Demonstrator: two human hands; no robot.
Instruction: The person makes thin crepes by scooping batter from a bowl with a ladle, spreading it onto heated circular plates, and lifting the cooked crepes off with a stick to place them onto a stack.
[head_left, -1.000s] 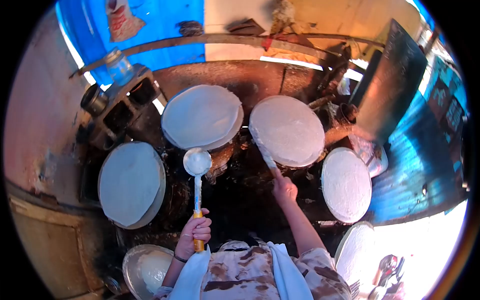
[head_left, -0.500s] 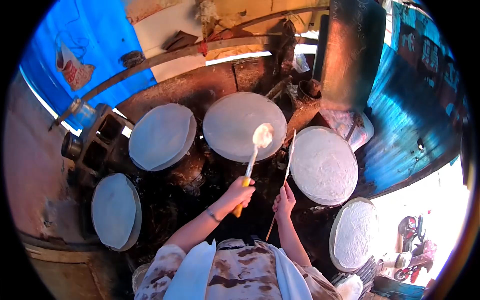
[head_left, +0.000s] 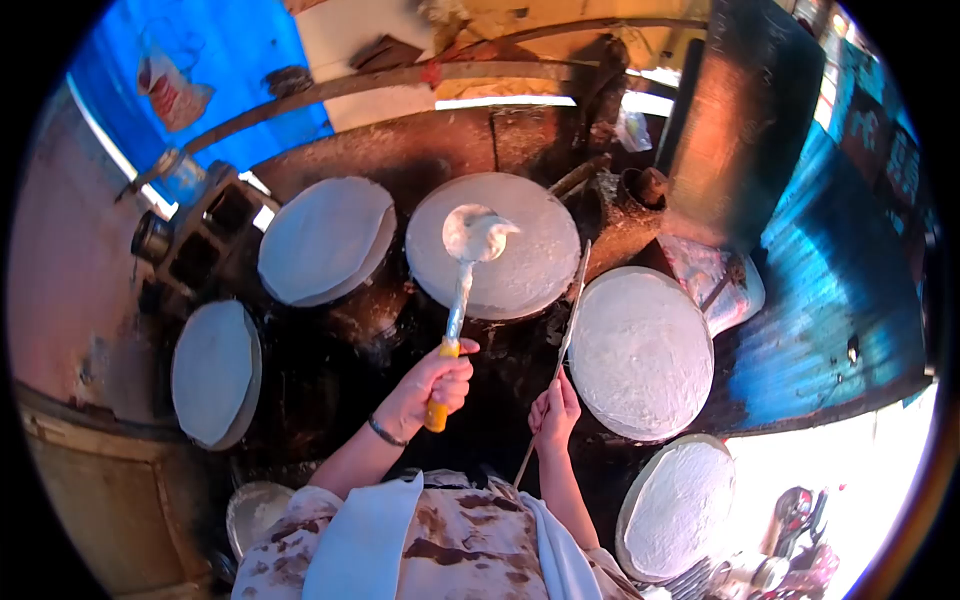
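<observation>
My left hand point(head_left: 432, 387) is wrapped round the yellow handle of a ladle point(head_left: 474, 234), whose bowl, coated in white batter, is over the middle round plate point(head_left: 540, 270). Fingers closed, my right hand point(head_left: 555, 410) grips a long thin stick point(head_left: 576, 310) that points up between the middle plate and the right plate point(head_left: 641, 352). White sheets lie on the upper left plate point(head_left: 325, 240) and the far left plate point(head_left: 213, 374). Rough white layers cover the right plate and the lower right plate point(head_left: 678, 510).
Hollow blocks point(head_left: 212, 225) and a dark can point(head_left: 152, 238) stand at the upper left. A pale bowl point(head_left: 255, 515) is low on the left. Behind the plates are a rusty pipe point(head_left: 640, 188), a large leaning panel point(head_left: 745, 120) and a plastic bag point(head_left: 710, 285).
The view has shifted. The ladle has swung from between the left plates to over the middle plate, then slightly left. The stick has moved from the middle plate's edge to beside the right plate.
</observation>
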